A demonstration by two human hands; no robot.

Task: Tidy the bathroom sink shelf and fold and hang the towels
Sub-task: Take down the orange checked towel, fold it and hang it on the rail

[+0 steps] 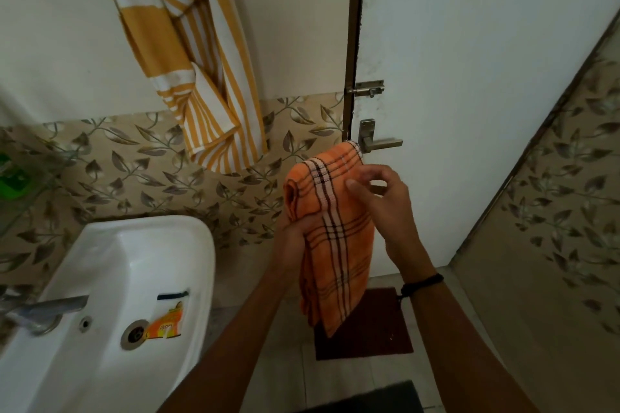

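An orange checked towel (339, 228) with dark and white stripes hangs folded in front of me, right of the sink. My left hand (292, 238) grips its left folded edge from below. My right hand (385, 201) is at the towel's upper right edge, thumb and fingers curled on the cloth. A yellow and white striped towel (201, 54) hangs crumpled on the wall above the sink. The glass shelf (37, 178) at the far left carries a green object (13, 178).
A white sink (110, 282) with a metal tap (47, 308) is at lower left; an orange packet (167, 315) lies in its basin by the drain. A white door with bolt (365, 89) and handle (375, 139) stands behind the towel. A brown mat (365, 332) lies on the floor.
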